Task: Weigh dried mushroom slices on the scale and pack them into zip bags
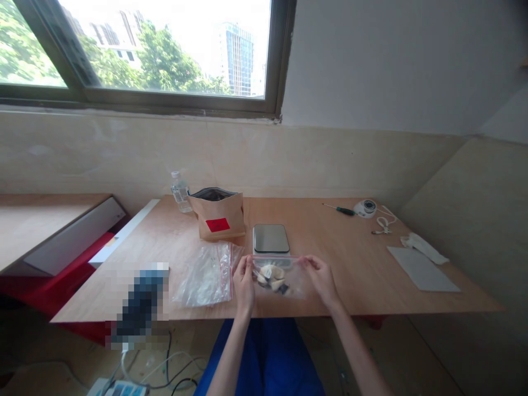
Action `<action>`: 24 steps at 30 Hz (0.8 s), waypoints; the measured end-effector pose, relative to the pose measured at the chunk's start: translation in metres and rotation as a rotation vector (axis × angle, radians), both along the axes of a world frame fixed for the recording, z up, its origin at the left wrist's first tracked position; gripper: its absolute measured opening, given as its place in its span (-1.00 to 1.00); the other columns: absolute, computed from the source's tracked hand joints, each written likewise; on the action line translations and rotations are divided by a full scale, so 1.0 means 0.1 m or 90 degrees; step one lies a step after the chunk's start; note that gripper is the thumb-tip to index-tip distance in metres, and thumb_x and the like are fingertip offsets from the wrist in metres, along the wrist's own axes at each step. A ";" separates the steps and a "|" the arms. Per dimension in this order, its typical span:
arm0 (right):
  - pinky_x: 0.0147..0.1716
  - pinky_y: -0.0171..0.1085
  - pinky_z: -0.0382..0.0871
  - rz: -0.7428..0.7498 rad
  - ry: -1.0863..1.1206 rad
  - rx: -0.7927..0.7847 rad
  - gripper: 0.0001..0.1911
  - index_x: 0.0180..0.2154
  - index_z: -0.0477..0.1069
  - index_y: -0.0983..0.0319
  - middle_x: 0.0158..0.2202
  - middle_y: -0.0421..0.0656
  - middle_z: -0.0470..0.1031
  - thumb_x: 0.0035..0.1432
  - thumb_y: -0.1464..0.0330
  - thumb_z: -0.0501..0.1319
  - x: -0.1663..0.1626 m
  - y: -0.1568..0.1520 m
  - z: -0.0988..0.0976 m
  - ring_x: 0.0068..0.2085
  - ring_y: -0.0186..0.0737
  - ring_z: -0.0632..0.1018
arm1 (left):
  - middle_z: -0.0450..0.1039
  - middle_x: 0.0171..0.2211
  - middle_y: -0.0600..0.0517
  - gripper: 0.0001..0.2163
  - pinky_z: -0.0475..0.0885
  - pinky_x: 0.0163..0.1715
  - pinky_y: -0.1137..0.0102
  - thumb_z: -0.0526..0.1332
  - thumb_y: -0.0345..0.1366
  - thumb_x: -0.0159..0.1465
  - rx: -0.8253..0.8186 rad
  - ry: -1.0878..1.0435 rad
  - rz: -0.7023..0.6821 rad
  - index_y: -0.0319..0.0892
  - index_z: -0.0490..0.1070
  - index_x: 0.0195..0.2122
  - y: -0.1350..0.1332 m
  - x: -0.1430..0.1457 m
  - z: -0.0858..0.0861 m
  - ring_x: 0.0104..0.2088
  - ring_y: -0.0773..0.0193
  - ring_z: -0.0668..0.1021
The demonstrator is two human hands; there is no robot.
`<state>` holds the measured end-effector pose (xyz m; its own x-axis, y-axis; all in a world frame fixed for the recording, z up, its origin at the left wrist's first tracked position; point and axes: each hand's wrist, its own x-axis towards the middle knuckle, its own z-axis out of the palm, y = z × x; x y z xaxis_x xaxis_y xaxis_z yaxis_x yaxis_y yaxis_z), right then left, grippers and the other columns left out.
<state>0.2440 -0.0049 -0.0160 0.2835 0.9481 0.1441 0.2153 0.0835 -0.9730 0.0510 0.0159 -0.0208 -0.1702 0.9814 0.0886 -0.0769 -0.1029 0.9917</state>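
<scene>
A clear zip bag with a red seal line hangs stretched between my hands above the table's front edge. Inside it lie several pale and dark pieces whose kind I cannot make out. My left hand pinches the bag's top left corner, and my right hand pinches the top right corner. Right behind the bag stands a small scale with a bare metal plate. Left of my left hand, a pile of clear zip bags lies flat. Behind that pile an open brown paper pouch with a red label stands upright.
A plastic bottle stands behind the pouch. At the back right are a screwdriver, a white dome camera and its cable. White sheets and a crumpled white piece lie far right. A blurred dark object sits front left.
</scene>
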 end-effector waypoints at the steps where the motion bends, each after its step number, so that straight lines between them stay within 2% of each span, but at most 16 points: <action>1: -0.32 -0.23 0.42 -0.024 0.051 -0.004 -0.60 -0.43 0.45 0.28 -0.41 -0.04 0.57 0.06 0.05 0.18 0.00 0.02 -0.04 -0.35 -0.12 0.56 | 0.27 -0.56 0.13 -0.67 0.21 -0.52 0.50 0.03 0.00 0.24 0.013 0.035 0.004 -0.15 0.34 -0.42 0.01 0.04 0.00 -0.53 0.36 0.34; 5: -0.49 -0.27 0.40 -0.142 0.142 -0.007 -0.51 -0.41 0.41 0.31 -0.52 -0.07 0.52 0.02 -0.03 0.16 0.01 0.12 -0.19 -0.50 -0.18 0.52 | 0.36 -0.48 0.08 -0.70 0.23 -0.44 0.47 -0.03 -0.07 0.30 0.055 0.150 0.016 -0.13 0.36 -0.33 0.08 0.15 -0.02 -0.47 0.32 0.40; 8: -0.62 -0.35 0.32 -0.210 0.093 0.024 -0.48 -0.41 0.38 0.30 -0.58 -0.16 0.45 -0.02 -0.08 0.16 0.04 0.17 -0.17 -0.58 -0.27 0.45 | 0.37 -0.50 0.09 -0.70 0.21 -0.47 0.47 -0.06 -0.08 0.31 0.075 0.207 -0.054 -0.13 0.35 -0.29 0.13 0.18 0.00 -0.48 0.33 0.42; 11: -0.74 -0.40 0.17 -0.184 0.054 0.021 -0.47 -0.39 0.36 0.27 -0.64 -0.27 0.35 -0.01 -0.11 0.13 0.11 0.23 -0.08 -0.69 -0.36 0.33 | 0.30 -0.59 0.13 -0.69 0.17 -0.55 0.49 -0.06 -0.07 0.30 0.065 0.254 -0.114 -0.15 0.33 -0.24 0.19 0.20 0.07 -0.58 0.36 0.38; 13: -0.79 -0.41 0.08 -0.165 0.027 0.019 -0.46 -0.37 0.35 0.25 -0.67 -0.32 0.26 0.00 -0.12 0.09 0.23 0.32 -0.04 -0.74 -0.40 0.25 | 0.24 -0.64 0.18 -0.68 0.15 -0.61 0.51 -0.03 -0.05 0.28 0.041 0.258 -0.150 -0.16 0.29 -0.12 0.23 0.19 0.12 -0.65 0.38 0.34; 16: -0.78 -0.40 0.04 -0.204 -0.047 0.039 -0.42 -0.39 0.34 0.25 -0.69 -0.34 0.20 0.00 -0.16 0.04 0.56 0.53 -0.08 -0.75 -0.41 0.19 | 0.19 -0.65 0.21 -0.64 0.15 -0.66 0.53 -0.01 -0.08 0.28 0.057 0.248 -0.166 -0.17 0.21 0.01 0.32 0.13 0.24 -0.69 0.40 0.30; 18: -0.76 -0.38 0.06 -0.232 -0.114 0.018 -0.38 -0.38 0.34 0.26 -0.70 -0.33 0.19 0.02 -0.17 -0.03 0.85 0.69 -0.15 -0.75 -0.40 0.19 | 0.22 -0.63 0.19 -0.68 0.22 -0.63 0.53 -0.01 -0.12 0.29 0.108 0.243 -0.108 -0.17 0.22 -0.01 0.40 0.04 0.37 -0.66 0.41 0.34; 20: -0.71 -0.35 0.12 -0.273 -0.182 -0.005 -0.37 -0.38 0.35 0.27 -0.70 -0.31 0.21 0.06 -0.15 -0.09 1.12 0.81 -0.22 -0.72 -0.35 0.23 | 0.29 -0.56 0.15 -0.73 0.28 -0.56 0.52 -0.02 -0.17 0.30 0.167 0.240 -0.009 -0.17 0.25 -0.07 0.50 -0.11 0.55 -0.60 0.41 0.38; 22: -0.61 -0.31 0.23 -0.303 -0.218 -0.016 -0.41 -0.40 0.37 0.28 -0.66 -0.22 0.30 0.07 -0.11 -0.07 1.33 0.88 -0.28 -0.63 -0.27 0.34 | 0.35 -0.47 0.09 -0.76 0.35 -0.45 0.48 -0.03 -0.21 0.31 0.242 0.258 0.108 -0.17 0.27 -0.09 0.63 -0.27 0.78 -0.50 0.39 0.43; 24: -0.46 -0.22 0.31 -0.336 -0.247 -0.021 -0.47 -0.38 0.39 0.30 -0.53 -0.09 0.41 0.07 -0.03 -0.03 1.44 0.89 -0.32 -0.46 -0.15 0.44 | 0.40 -0.29 -0.01 -0.78 0.37 -0.26 0.40 -0.01 -0.25 0.30 0.329 0.328 0.236 -0.18 0.32 -0.13 0.77 -0.44 1.05 -0.32 0.32 0.47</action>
